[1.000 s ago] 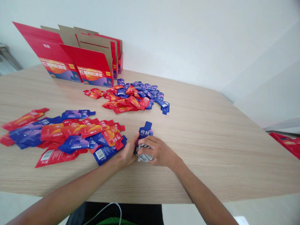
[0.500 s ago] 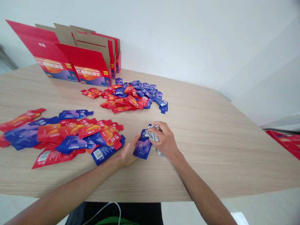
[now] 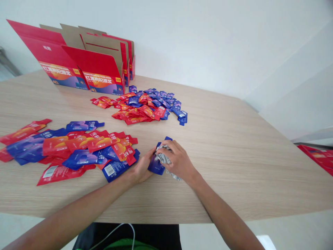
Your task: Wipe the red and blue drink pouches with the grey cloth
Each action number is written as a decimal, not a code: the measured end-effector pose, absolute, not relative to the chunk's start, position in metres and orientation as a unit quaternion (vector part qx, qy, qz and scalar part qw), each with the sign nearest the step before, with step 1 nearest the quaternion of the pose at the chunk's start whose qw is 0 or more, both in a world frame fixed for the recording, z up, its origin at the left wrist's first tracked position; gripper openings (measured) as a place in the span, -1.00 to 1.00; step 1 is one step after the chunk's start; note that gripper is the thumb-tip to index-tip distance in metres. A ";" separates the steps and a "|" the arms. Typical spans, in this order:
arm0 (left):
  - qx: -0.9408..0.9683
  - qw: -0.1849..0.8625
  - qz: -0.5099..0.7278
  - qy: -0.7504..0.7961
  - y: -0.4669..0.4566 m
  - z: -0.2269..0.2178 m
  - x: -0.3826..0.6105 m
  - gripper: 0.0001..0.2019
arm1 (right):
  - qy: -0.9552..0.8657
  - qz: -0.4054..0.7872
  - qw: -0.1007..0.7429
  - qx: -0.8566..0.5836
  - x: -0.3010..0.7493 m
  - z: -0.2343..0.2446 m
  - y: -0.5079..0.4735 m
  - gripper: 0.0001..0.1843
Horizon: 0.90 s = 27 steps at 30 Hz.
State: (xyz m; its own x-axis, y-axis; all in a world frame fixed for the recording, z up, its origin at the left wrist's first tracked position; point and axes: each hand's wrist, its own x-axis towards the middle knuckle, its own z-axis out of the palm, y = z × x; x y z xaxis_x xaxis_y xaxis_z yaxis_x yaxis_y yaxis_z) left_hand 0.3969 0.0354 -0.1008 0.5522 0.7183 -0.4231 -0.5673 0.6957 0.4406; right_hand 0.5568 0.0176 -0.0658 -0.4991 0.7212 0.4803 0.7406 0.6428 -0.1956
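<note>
My left hand (image 3: 144, 166) grips a blue sachet (image 3: 156, 167) by its left edge, a little above the table's near side. Bunched in my right hand (image 3: 181, 160) is a grey-and-white striped cloth (image 3: 163, 158), pressed against the sachet's printed face. The cloth and fingers cover the middle of the sachet; its upper and lower ends show. Just left of my left hand lies a spread of red and blue sachets (image 3: 78, 142), overlapping one another. Farther back is a second heap of smaller-looking red and blue sachets (image 3: 145, 107).
Red printed cartons (image 3: 104, 81) with raised flaps stand at the back left, near the white wall (image 3: 195, 41). The wooden table (image 3: 234, 149) extends to the right. Something red (image 3: 316, 156) shows beyond its right edge. A white cable (image 3: 133, 231) hangs over my lap.
My right hand has moved the cloth down and left across the sachet, from its upper part to its middle. My left hand keeps its hold. The view has shifted slightly.
</note>
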 end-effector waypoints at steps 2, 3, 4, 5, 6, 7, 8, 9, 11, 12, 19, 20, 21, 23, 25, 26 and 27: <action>0.131 0.873 0.368 0.292 0.036 -0.099 0.399 -0.67 | -0.834 -0.028 0.292 -0.467 0.561 -0.065 0.020 -0.69; 0.131 0.873 0.371 0.289 0.035 -0.097 0.400 -0.67 | -0.824 -0.032 0.299 -0.481 0.563 -0.065 0.022 -0.68; 0.130 0.873 0.374 0.286 0.035 -0.096 0.400 -0.67 | -0.817 -0.036 0.304 -0.488 0.565 -0.064 0.022 -0.67; 0.127 0.873 0.376 0.284 0.035 -0.095 0.400 -0.68 | -0.816 -0.037 0.305 -0.490 0.566 -0.064 0.023 -0.67; 0.124 0.873 0.376 0.285 0.035 -0.094 0.400 -0.68 | -0.820 -0.035 0.301 -0.486 0.566 -0.064 0.023 -0.68; 0.119 0.874 0.374 0.287 0.035 -0.093 0.400 -0.68 | -0.829 -0.030 0.294 -0.475 0.566 -0.064 0.023 -0.69; 0.113 0.875 0.370 0.292 0.035 -0.093 0.400 -0.67 | -0.842 -0.023 0.285 -0.458 0.565 -0.064 0.023 -0.70; 0.109 0.876 0.365 0.297 0.035 -0.094 0.399 -0.65 | -0.857 -0.013 0.275 -0.436 0.564 -0.064 0.022 -0.71; 0.105 0.875 0.361 0.305 0.036 -0.095 0.397 -0.62 | -0.887 0.010 0.252 -0.386 0.561 -0.063 0.020 -0.71; 0.105 0.875 0.359 0.307 0.036 -0.096 0.396 -0.61 | -0.901 0.020 0.240 -0.361 0.559 -0.063 0.018 -0.71; 0.109 0.884 0.334 0.308 0.036 -0.093 0.394 -0.56 | -0.932 0.030 0.204 -0.297 0.554 -0.065 0.013 -0.73; 0.107 0.882 0.343 0.305 0.037 -0.091 0.394 -0.57 | -0.923 0.021 0.215 -0.319 0.555 -0.064 0.014 -0.72; 0.104 0.880 0.348 0.306 0.038 -0.090 0.395 -0.58 | -0.910 0.011 0.228 -0.345 0.556 -0.064 0.015 -0.72; 0.097 0.876 0.352 0.316 0.039 -0.088 0.396 -0.58 | -0.880 -0.006 0.257 -0.400 0.560 -0.063 0.018 -0.72; 0.092 0.874 0.350 0.324 0.040 -0.086 0.397 -0.58 | -0.853 -0.017 0.279 -0.441 0.564 -0.061 0.020 -0.71; 0.090 0.873 0.352 0.324 0.041 -0.085 0.397 -0.58 | -0.845 -0.023 0.285 -0.452 0.566 -0.060 0.021 -0.70; 0.088 0.873 0.355 0.323 0.041 -0.084 0.397 -0.58 | -0.840 -0.027 0.288 -0.459 0.568 -0.059 0.022 -0.70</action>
State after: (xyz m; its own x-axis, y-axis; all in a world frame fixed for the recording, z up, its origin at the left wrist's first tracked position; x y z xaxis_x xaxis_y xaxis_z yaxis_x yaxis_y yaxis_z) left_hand 0.3968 0.0409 -0.0836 0.5400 0.6759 -0.5015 -0.5627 0.7331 0.3821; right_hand 0.5680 0.0217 -0.0586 -0.4134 0.7554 0.5084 0.7861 0.5778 -0.2193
